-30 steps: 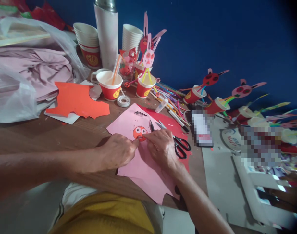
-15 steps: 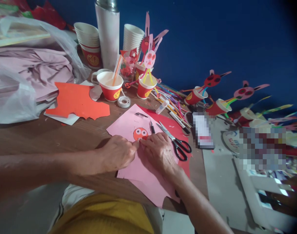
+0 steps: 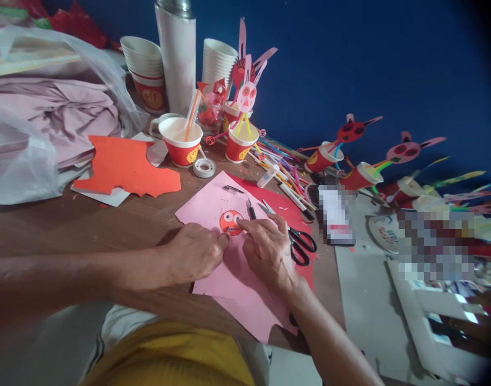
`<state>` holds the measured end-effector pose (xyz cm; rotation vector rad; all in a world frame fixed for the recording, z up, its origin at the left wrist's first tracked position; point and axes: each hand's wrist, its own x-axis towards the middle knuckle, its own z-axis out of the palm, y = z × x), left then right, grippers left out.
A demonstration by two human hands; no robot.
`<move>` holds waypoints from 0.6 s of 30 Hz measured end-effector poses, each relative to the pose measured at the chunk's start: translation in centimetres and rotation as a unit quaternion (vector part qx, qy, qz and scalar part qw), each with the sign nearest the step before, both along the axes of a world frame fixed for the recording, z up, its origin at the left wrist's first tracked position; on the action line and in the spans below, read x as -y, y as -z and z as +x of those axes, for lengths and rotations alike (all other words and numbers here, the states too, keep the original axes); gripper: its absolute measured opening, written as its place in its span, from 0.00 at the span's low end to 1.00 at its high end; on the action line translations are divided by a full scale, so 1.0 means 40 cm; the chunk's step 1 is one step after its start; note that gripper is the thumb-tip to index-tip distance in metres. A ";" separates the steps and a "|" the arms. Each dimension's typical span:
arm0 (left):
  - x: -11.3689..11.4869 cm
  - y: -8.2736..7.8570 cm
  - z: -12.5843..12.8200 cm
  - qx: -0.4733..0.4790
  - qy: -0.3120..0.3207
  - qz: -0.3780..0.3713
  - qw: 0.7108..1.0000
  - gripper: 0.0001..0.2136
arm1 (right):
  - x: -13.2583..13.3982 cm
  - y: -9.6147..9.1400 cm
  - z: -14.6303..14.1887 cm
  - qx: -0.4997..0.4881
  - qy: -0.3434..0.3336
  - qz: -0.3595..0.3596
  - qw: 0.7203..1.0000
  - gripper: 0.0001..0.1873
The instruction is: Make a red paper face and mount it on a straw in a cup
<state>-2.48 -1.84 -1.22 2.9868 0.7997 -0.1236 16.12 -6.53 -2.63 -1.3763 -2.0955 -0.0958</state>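
A round orange paper face [image 3: 226,222] with two white eyes and a small strip of teeth lies on a pink paper sheet [image 3: 229,271]. My left hand [image 3: 195,251] is curled closed, its thumb and forefinger at the face's lower left edge. From the other side, the forefinger of my right hand [image 3: 269,244] is stretched out and its tip touches the face near the right eye. The other fingers of that hand are loosely bent, holding nothing visible. Scissors with black handles [image 3: 302,244] lie partly behind my right hand, beside a black-handled craft knife [image 3: 251,210].
Paper cups [image 3: 181,150], a white flask [image 3: 176,59] and rabbit figures in cups [image 3: 246,96] stand along the back. Orange paper scrap [image 3: 126,169], a tape roll [image 3: 204,168], pens [image 3: 293,198] and a phone [image 3: 334,214] lie around the sheet.
My right hand has drawn back from the mouth, uncovering the teeth strip, and its forefinger has moved up onto the face's right eye. My left hand stays in place.
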 end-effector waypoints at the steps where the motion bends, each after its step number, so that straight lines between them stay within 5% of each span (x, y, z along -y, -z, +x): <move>1: 0.000 0.001 0.000 0.004 0.006 0.003 1.000 0.09 | 0.002 0.001 -0.001 0.009 -0.006 0.000 1.000 0.20; 9: -0.004 0.009 -0.002 0.013 0.019 0.009 1.000 0.09 | 0.002 0.009 -0.001 0.075 -0.034 -0.029 0.996 0.23; 18: 0.000 0.003 0.000 0.007 0.014 0.007 1.000 0.09 | -0.004 0.011 0.002 -0.009 -0.016 -0.019 1.000 0.24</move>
